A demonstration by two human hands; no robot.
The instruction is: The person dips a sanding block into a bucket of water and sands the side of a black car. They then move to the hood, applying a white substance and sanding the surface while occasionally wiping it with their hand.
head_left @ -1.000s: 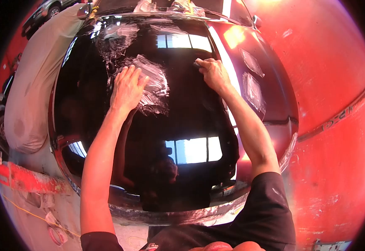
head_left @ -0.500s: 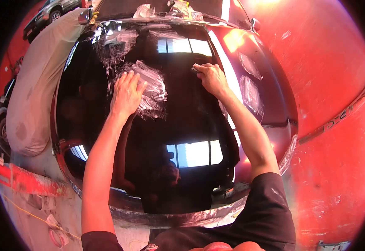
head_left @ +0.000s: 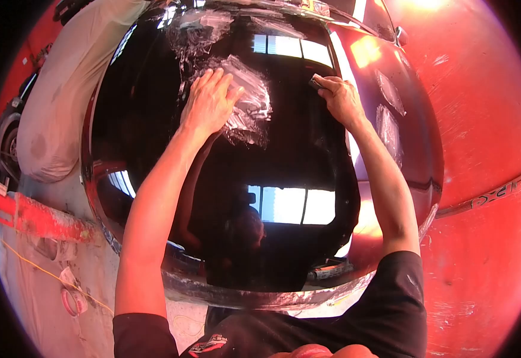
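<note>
My left hand (head_left: pixel 211 101) lies flat with fingers spread on the black hood (head_left: pixel 272 161), over the left edge of a whitish smeared patch (head_left: pixel 249 98). To its right, my right hand (head_left: pixel 342 100) pinches a small dark, flat object (head_left: pixel 315 82) near the right side of the hood; what it is made of is too small to tell. Farther up the hood is another smeared patch (head_left: pixel 203 30). Two pale patches (head_left: pixel 388 128) mark the fender on the right.
A cloth-covered long shape (head_left: pixel 54 119) stands left of the car. At lower left are a red beam (head_left: pixel 48 219), a yellow cord (head_left: pixel 42 268) and a tape roll (head_left: pixel 72 301). A red surface (head_left: pixel 481 119) lies to the right.
The view has shifted, so the car appears farther right and higher. My left hand is still on the smeared patch, and my right hand still pinches the small object.
</note>
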